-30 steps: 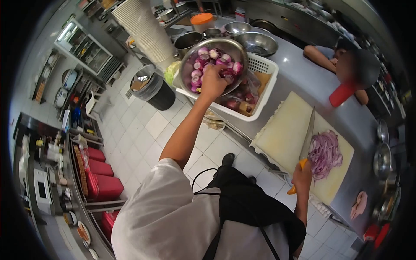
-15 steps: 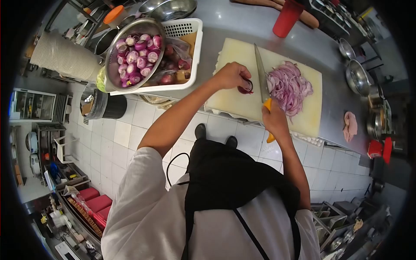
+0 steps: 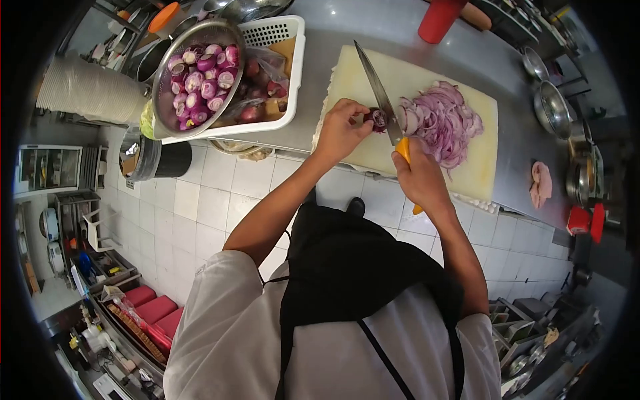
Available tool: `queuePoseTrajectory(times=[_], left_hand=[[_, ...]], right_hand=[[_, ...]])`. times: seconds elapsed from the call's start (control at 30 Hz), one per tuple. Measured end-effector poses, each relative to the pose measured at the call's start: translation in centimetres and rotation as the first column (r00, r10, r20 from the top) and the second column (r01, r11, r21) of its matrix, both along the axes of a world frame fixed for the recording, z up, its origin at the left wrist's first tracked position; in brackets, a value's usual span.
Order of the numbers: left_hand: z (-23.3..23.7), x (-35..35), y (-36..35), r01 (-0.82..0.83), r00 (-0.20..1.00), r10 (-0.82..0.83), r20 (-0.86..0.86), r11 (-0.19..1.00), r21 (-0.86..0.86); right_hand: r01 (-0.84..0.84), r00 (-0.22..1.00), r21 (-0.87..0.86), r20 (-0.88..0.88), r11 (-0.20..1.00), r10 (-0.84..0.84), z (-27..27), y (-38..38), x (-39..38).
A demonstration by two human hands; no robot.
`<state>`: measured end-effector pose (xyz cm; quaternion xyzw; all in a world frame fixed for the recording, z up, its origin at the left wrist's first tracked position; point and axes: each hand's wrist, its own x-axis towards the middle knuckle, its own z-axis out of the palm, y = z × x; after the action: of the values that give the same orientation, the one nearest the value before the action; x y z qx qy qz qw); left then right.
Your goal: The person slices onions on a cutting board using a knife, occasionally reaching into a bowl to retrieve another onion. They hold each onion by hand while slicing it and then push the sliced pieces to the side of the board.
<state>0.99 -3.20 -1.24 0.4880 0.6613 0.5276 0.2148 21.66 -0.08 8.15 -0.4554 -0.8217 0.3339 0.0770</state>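
On the pale cutting board (image 3: 355,72), my right hand (image 3: 416,168) is closed round the yellow handle (image 3: 403,148) of a long knife (image 3: 375,81). Its blade points to the far left of the board. My left hand (image 3: 344,129) is just left of the blade, thumb and fingers curled at a dark red onion piece (image 3: 379,120), whose cut face shows beside the blade. A heap of sliced red onion (image 3: 445,122) lies right of the knife.
A steel colander (image 3: 235,72) of peeled onions (image 3: 201,81) rests on a white basket (image 3: 298,80) at the left. A red container (image 3: 440,21) stands beyond the board. A pink cloth (image 3: 541,183) and steel bowls (image 3: 553,110) are at the right.
My left hand has moved left and slightly down, its fingers now differently placed at the onion piece. The knife has shifted left, its blade now beside that piece and tilted further left.
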Motion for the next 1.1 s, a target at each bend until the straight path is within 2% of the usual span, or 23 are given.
queuePoseTrajectory(times=[0.2,0.4,0.6,0.7,0.83,0.87,0.97,1.1], left_hand=[[-0.5,0.9,0.3,-0.032,0.999,0.031,0.026,0.999,0.027],[-0.2,0.9,0.1,-0.021,1.000,0.021,-0.009,1.000,0.014],[-0.5,0.8,0.1,-0.027,1.000,0.027,0.005,0.997,0.066],[-0.5,0.7,0.1,-0.026,1.000,0.026,0.010,0.997,0.071],[-0.7,0.7,0.1,-0.014,0.998,0.016,-0.053,0.999,0.037],[-0.8,0.8,0.0,-0.001,0.996,0.004,-0.084,1.000,0.031],[-0.1,1.7,0.0,0.001,0.965,0.039,-0.258,0.988,0.151],[-0.5,1.7,0.4,0.021,0.971,0.004,-0.239,0.995,0.101]], right_hand=[[-0.040,0.998,0.042,0.051,0.998,0.038,-0.7,0.0,-0.5],[-0.035,0.992,-0.060,0.119,0.998,0.042,-0.5,0.4,-1.2],[-0.073,0.971,-0.065,0.224,0.995,0.086,0.0,0.5,-1.9],[-0.079,0.983,0.023,0.167,0.997,0.074,-2.3,0.4,-1.9],[-0.081,0.986,-0.003,0.145,0.997,0.080,-4.3,1.4,-2.9],[-0.076,0.987,-0.016,0.138,0.997,0.078,-4.2,1.3,-2.9],[-0.050,0.992,-0.090,0.111,0.995,0.060,-4.2,2.1,-2.3],[0.006,0.999,-0.246,0.032,0.969,0.002,-4.9,2.8,-1.3]])
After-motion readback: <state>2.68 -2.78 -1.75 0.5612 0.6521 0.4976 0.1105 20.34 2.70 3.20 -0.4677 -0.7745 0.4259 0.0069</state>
